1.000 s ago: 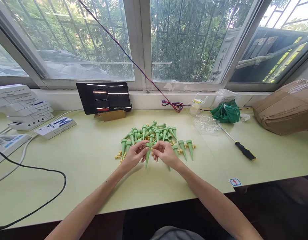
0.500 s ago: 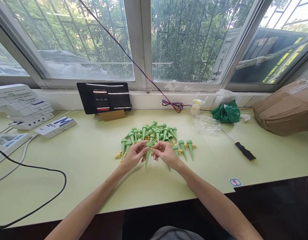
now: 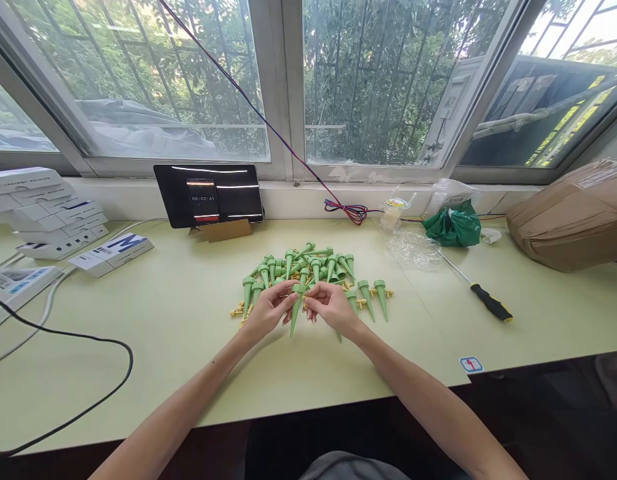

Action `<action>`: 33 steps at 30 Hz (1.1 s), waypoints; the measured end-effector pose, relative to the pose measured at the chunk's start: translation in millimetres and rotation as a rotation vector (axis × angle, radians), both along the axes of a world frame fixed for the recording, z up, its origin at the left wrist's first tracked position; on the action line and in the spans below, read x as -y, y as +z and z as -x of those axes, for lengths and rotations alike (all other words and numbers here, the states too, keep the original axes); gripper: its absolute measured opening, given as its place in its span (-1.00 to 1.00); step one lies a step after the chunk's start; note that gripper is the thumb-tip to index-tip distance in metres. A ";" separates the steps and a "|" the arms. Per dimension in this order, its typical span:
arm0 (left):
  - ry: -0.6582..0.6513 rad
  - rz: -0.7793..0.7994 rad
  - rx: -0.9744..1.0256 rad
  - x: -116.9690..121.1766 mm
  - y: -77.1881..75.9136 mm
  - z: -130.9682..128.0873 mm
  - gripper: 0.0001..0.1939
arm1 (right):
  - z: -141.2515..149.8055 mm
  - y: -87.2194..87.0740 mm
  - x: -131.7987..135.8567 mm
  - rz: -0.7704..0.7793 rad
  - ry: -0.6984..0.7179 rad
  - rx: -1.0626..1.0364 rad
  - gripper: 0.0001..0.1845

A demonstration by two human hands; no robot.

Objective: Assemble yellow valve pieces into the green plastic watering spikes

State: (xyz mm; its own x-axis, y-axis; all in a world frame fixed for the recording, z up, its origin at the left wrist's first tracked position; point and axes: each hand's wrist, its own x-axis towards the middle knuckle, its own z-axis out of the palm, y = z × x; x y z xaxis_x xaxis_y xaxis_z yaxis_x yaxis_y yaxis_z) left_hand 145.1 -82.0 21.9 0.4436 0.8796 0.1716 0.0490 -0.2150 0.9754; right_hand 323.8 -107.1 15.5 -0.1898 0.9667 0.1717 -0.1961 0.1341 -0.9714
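Pinched in my left hand point(image 3: 271, 308) is a green plant watering spike point(image 3: 297, 313), its cap up and its point toward me. My right hand point(image 3: 331, 307) is closed on a small yellow valve point(image 3: 305, 302), mostly covered by the fingers, at the spike's side. Whether the valve is seated in the spike I cannot tell. Just beyond both hands lies a pile of green spikes point(image 3: 315, 268) with yellow valves among them. Right of my right hand, separate spikes point(image 3: 381, 301) lie with yellow valves at their caps.
A tablet point(image 3: 238, 193) showing a timer leans at the back. White boxes point(image 3: 53, 213) are stacked left, near a black cable point(image 3: 123, 343). Rightward lie a screwdriver point(image 3: 491, 301), a green plastic bag point(image 3: 455, 225) and a brown package point(image 3: 568, 220).
My hands keep almost the same pose and place. The spike's tip has risen very slightly, and the timer has gone from 02:40 to 02:41.
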 end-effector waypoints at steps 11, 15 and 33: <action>-0.009 -0.006 0.002 -0.6 -0.4 1.0 -0.62 | 0.3 0.1 1.4 -0.082 -0.020 0.068 -0.70; -0.008 -0.004 -0.002 -0.1 0.5 0.9 -0.62 | 0.3 1.3 1.9 -0.070 -0.019 0.062 -0.68; -0.016 0.000 0.016 -1.1 -2.2 1.0 -0.65 | -0.4 1.0 0.4 -0.039 -0.007 0.035 -0.66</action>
State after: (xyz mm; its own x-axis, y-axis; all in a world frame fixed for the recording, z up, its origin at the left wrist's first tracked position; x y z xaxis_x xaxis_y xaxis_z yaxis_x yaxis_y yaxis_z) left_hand 144.1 -80.9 19.7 0.4549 0.8725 0.1785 0.0297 -0.2152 0.9761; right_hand 324.2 -107.5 16.4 -0.1899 0.9606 0.2029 -0.1609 0.1734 -0.9716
